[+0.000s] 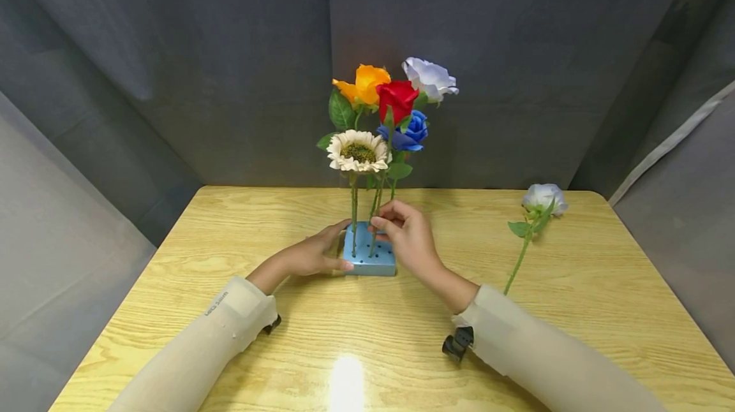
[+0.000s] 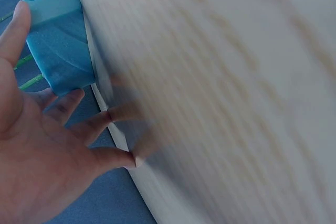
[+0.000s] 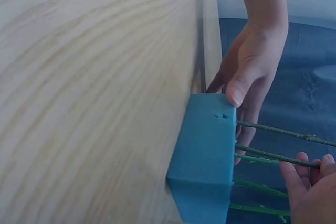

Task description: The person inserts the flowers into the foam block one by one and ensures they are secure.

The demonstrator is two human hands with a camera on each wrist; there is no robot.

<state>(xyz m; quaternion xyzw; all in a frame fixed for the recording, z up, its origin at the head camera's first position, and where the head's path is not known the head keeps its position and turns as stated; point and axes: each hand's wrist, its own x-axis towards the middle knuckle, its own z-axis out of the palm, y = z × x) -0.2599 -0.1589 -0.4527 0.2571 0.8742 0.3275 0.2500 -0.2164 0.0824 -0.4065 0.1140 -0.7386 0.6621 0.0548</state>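
Note:
A light blue block with small holes (image 1: 373, 268) stands on the table, holding upright artificial flowers. My left hand (image 1: 312, 254) grips its left end, the thumb at the front and fingers behind; in the left wrist view the other fingers spread beside the block. My right hand (image 1: 415, 243) pinches a stem low down, just above the block; the stem leads up to the red rose (image 1: 397, 101), and its foot is at a front hole. Around it stand a cream sunflower (image 1: 358, 152), an orange flower (image 1: 365, 83), a blue rose (image 1: 412, 131) and a pale lilac rose (image 1: 429, 78).
Another pale lilac rose (image 1: 542, 200) lies on the right of the wooden table (image 1: 230, 233), its green stem running towards my right sleeve. Grey cloth (image 1: 258, 67) hangs behind the table's far edge and at both sides.

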